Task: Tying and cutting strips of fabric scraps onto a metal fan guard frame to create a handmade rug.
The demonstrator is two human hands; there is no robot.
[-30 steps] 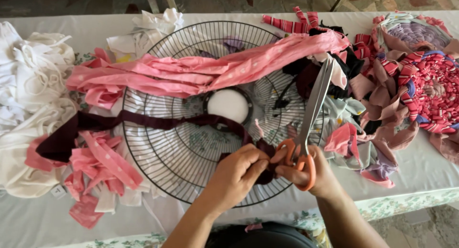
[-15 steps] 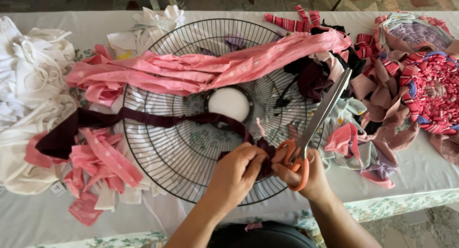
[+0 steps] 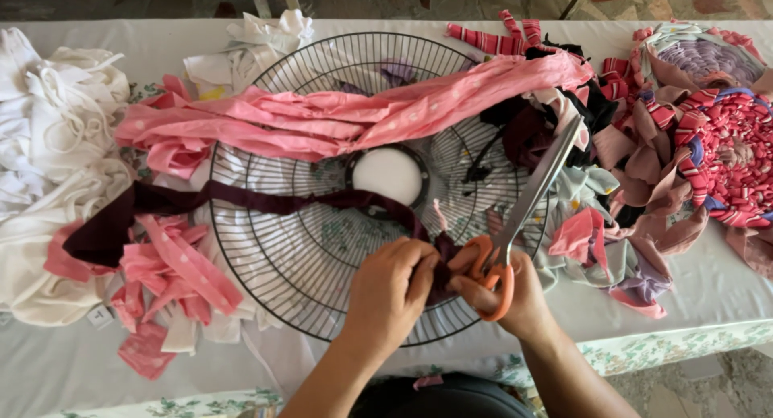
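- A view from above looks down on a surface [image 3: 708,297] covered with a pale cloth, crowded with fabric scraps.
- A round black wire fan guard [image 3: 266,273] lies flat in the middle, serving as a frame; its white hub [image 3: 387,175] sits at the centre.
- A dark maroon fabric strip [image 3: 241,199] runs from the left, across the wires just below the hub, to the near rim, where both hands meet it.
- The left hand [image 3: 386,293] pinches the strip's end against the wires, its grip clenched on the cloth, seemingly to keep it taut and in place.
- The right hand [image 3: 515,293] grasps orange-handled scissors [image 3: 515,225], fingers through the loops; the blades are together and point up and to the right, away from the other hand, so the tool stays ready without getting in the way.
- A long pink dotted strip [image 3: 362,120] lies draped across the guard's upper half.
- Shorter pink strips [image 3: 173,273] are heaped at the left beside white cloth [image 3: 56,128], within easy reach.
- At the right lies a mixed pile of scraps [image 3: 628,192] and a round woven rag mat [image 3: 733,156] in red, pink and blue.
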